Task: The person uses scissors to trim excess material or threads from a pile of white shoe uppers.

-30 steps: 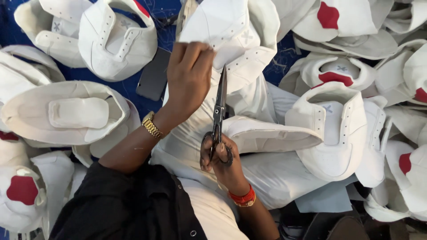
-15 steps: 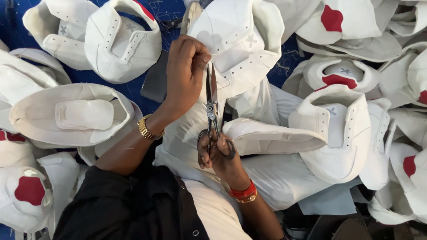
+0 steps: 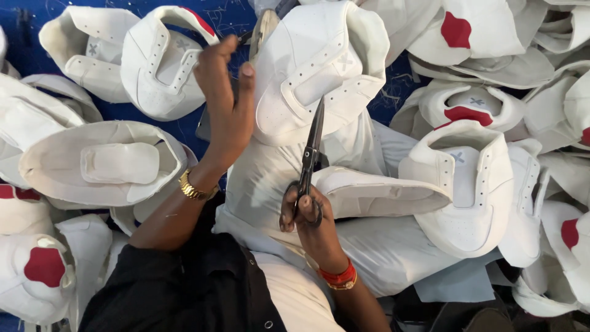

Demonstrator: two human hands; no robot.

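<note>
**Left hand lifts off the upper; scissors stay at the seam**

In the last second the left hand [image 3: 224,104] has come off the white shoe upper [image 3: 319,61] it was pressing. It now stands raised at about 10 o'clock from that upper. Its fingers [image 3: 236,52] are pinched together, thumb to forefinger. Whether they hold a thread is too fine to tell.

The scissors [image 3: 310,157] have swung from leaning slightly left to pointing toward 12 o'clock, with the tips against the lower edge of the upper. The blades look nearly closed. The right hand [image 3: 307,215], at 6 o'clock from the upper, has its fingers through the handle loops and wrapped tight. This reads as one snip finished at that edge, with the upper lying unsupported on the lap.

The upper being worked sits at top centre. It rests against the white-clad lap, and a second upper [image 3: 381,193] lies at 4 o'clock from it.

The count:
- one pair of scissors
- about a dozen white uppers piled around the blue bench [image 3: 18,31], several cut off by the frame
- five clear red patches among them
- one gold wristband [image 3: 193,187] on the left wrist
- one red bangle [image 3: 338,276] on the right wrist
</note>
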